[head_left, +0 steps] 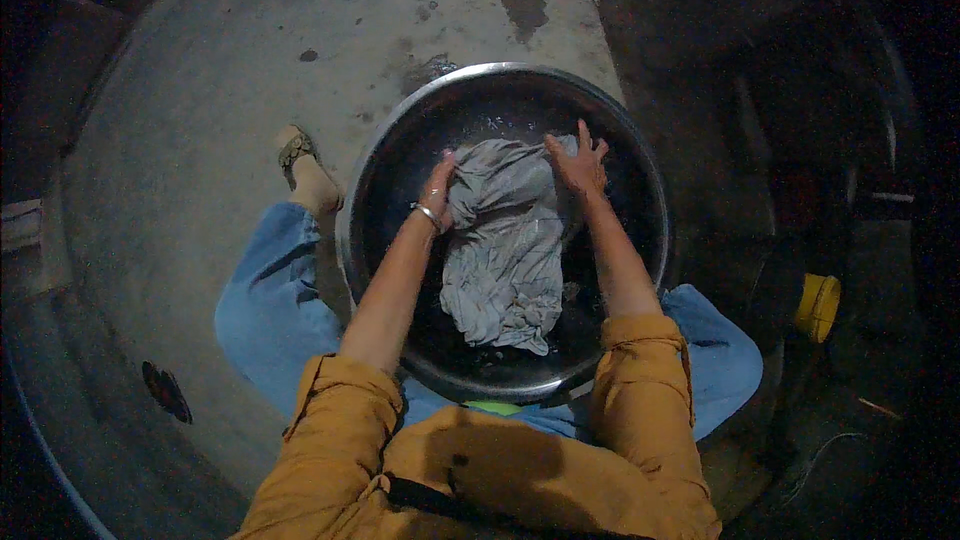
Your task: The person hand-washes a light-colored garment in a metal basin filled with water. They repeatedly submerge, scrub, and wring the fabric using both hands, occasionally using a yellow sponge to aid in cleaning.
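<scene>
A wet, crumpled grey cloth [505, 240] lies stretched lengthwise in a wide round metal basin [400, 130]. My left hand [437, 188], with a silvery bangle at its wrist, is closed along the cloth's upper left edge. Part of its fingers is hidden against the fabric. At the upper right corner of the cloth is my right hand [581, 166], its fingers spread apart and its thumb side touching the fabric. The cloth's lower end rests bunched on the basin's dark bottom.
My bent legs in blue jeans [265, 285] flank the basin on the concrete floor [200, 140]. A sandalled foot [300, 165] is at its left. Farther left lies a dark oval object [166, 392]. A yellow object [818, 308] stands in the shadows at right.
</scene>
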Tool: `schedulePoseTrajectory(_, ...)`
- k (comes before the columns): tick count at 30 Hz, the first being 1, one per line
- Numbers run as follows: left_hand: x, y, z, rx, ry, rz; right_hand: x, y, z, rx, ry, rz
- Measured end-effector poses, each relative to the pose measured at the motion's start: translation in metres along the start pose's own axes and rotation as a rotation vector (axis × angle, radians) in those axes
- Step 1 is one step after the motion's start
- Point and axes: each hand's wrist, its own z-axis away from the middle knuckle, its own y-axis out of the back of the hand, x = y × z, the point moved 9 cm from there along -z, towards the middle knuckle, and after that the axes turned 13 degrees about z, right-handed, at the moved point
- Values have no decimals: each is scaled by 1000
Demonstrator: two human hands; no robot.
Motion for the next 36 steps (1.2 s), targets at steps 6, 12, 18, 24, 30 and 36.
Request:
schedulePoseTrajectory(6, -4, -9, 13, 212, -132, -160, -32, -68, 27, -46, 271, 188)
schedulePoseTrajectory(12, -1, 14, 7, 40, 26, 170, -134, -23, 158, 7, 902, -476)
schedulePoseTrajectory(18, -6, 22, -19, 64, -106, 78, -138, 8, 146, 439, 890, -486)
schedulePoseTrajectory(24, -14, -33, 4, 32, 39, 81, -49, -32, -1, 80, 153, -65)
schedulePoseTrajectory(30, -3, 20, -6, 128, -72, 77, -27, -31, 1, -96, 152, 118)
schedulePoseTrajectory(36, -15, 2, -9, 44, 39, 291, -75, -71, 59, -108, 578, -260)
